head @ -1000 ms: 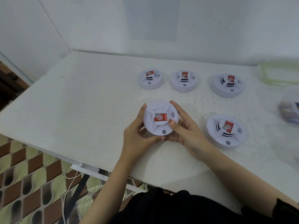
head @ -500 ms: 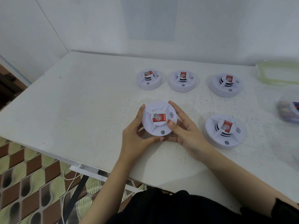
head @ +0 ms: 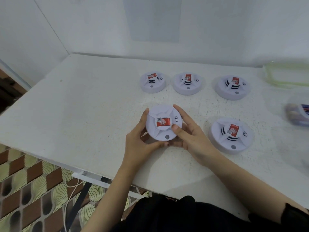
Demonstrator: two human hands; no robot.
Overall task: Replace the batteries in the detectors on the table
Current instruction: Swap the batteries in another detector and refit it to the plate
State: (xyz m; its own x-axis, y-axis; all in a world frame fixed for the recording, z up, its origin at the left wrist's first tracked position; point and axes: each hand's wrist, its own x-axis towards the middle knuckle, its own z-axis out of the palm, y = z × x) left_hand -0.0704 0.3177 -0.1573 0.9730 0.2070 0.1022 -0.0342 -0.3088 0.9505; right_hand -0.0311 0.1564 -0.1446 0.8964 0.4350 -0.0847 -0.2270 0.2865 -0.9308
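**Opposed two-handed grip on a detector.** The held detector [head: 163, 123] sits between the two hands, just over the near part of the surface [head: 83, 106]. It is face up, with its red label toward the camera. The left hand [head: 138, 139] cups the left rim, its fingers [head: 144, 116] curled round the edge and underneath. The right hand [head: 190, 136] takes the opposite rim, with its thumb laid on the face just beside the label and the other fingers wrapped round the far side.

Both sets of fingers are thus clamped on the housing from opposing sides. This hold suits twisting the cover against its base, which is probably the step in hand. No battery bay is exposed yet. Whether the underside rests on the surface or is lifted slightly cannot be told.

Beyond the fingers stands a row of three detectors [head: 188, 83], and a fifth detector [head: 231, 135] lies near the right fingers. All four are closed and face up, seemingly waiting their turn. Farther right is a blurred clear tub [head: 296, 115], possibly holding batteries, and beyond it a green-rimmed lid [head: 286, 75].
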